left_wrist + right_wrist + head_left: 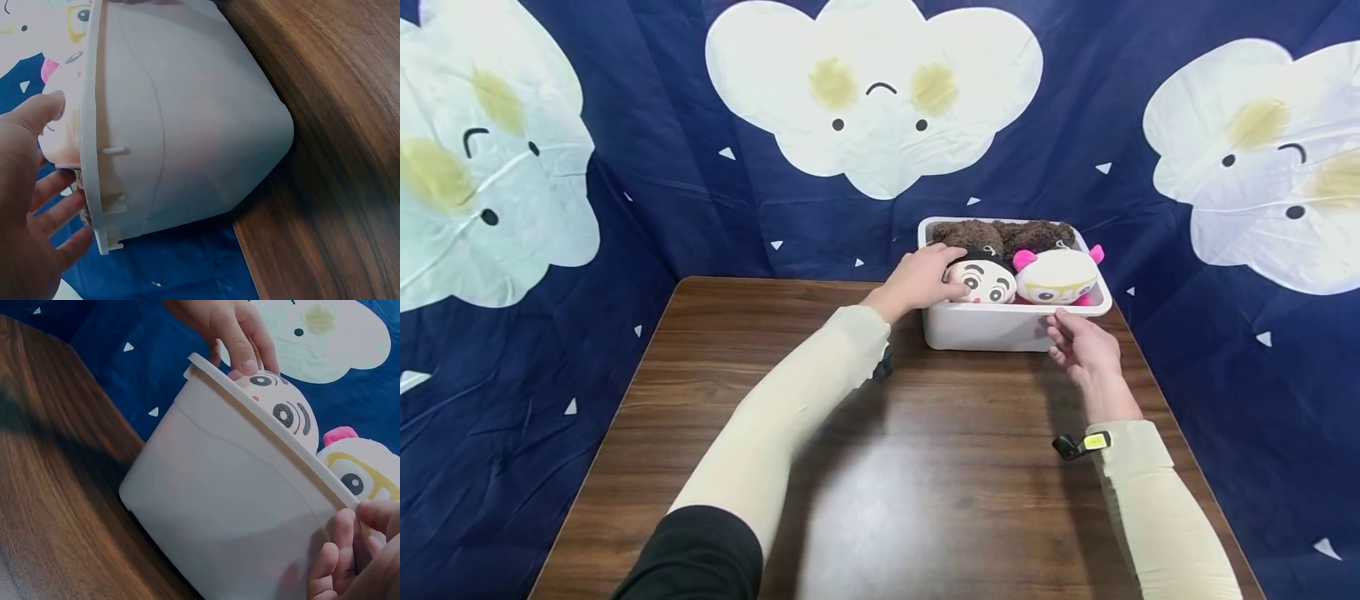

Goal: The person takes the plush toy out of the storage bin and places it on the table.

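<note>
A round plush doll [981, 282] with black hair and a pale face with drawn-on eyes and brows sits at the front left of a white plastic box [992, 329]. My left hand [922, 279] holds this doll from the left, thumb on its face and fingers over its top and side. Beside it lies a white plush toy [1056, 279] with pink ears and yellow-rimmed eyes. At the box's front right, my right hand [1084, 350] grips the rim, its fingers curled against the outer wall.
Brown fluffy plush [970, 236] fills the back of the box. The box stands on a dark wooden table [880, 467], near its far right corner. Blue cloth [647, 208] with white clouds hangs close behind and at both sides.
</note>
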### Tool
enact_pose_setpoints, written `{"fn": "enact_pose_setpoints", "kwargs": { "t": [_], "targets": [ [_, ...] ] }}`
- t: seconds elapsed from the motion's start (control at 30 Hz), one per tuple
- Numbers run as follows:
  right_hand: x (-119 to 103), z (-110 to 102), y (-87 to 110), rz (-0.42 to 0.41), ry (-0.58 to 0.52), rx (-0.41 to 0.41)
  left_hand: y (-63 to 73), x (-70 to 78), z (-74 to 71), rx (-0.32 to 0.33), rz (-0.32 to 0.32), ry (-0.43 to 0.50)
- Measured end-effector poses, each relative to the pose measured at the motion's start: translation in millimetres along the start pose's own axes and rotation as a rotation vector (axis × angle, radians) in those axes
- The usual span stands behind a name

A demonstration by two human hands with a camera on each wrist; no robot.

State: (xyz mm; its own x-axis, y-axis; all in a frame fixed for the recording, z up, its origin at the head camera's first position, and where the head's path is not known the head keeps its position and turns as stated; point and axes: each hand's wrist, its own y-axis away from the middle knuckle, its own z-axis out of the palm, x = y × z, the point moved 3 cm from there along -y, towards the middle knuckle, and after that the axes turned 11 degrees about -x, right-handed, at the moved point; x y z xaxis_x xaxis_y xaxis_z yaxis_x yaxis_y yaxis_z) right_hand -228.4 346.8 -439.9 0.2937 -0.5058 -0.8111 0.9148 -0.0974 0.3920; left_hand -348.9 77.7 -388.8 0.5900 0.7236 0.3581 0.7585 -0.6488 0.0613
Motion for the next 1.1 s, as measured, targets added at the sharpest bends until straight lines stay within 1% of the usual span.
{"fn": "enact_pose_setpoints", "kwargs": {
  "t": [0.07,0.17,0.33,0.43,0.57,0.63,0.8,0.93,1.1],
  "targets": [
    [1.9,0.6,-0.6,-0.006,0.011,-0.011,-2.1,0.4,0.8,-0.002,-0.024,-0.023],
    [3.8,0.4,-1.5,-0.01,0.022,-0.001,-5.8,0.6,3.1,-0.004,-0.048,-0.043],
    [5.5,-0.5,-2.6,-0.007,0.034,0.024,-10.3,3.6,5.4,-0.001,-0.036,-0.039],
    [5.2,0.7,-2.4,-0.009,0.037,0.022,-11.2,6.7,4.4,0.008,-0.021,-0.006],
    [3.4,2.7,-1.6,-0.015,0.032,0.016,-13.1,9.5,2.8,0.007,-0.011,0.072],
    [2.4,3.3,-1.0,-0.015,0.028,0.018,-14.7,10.0,2.7,-0.001,-0.013,0.101],
    [1.9,4.7,0.4,-0.007,0.012,0.028,-16.8,10.8,3.3,-0.006,-0.029,0.129],
    [3.1,4.1,-0.3,-0.006,-0.008,0.043,-15.5,13.0,3.3,0.015,-0.035,0.132],
    [2.9,1.2,-1.7,-0.026,-0.028,0.067,-14.1,19.1,1.2,0.084,-0.015,0.111]
  ]
}}
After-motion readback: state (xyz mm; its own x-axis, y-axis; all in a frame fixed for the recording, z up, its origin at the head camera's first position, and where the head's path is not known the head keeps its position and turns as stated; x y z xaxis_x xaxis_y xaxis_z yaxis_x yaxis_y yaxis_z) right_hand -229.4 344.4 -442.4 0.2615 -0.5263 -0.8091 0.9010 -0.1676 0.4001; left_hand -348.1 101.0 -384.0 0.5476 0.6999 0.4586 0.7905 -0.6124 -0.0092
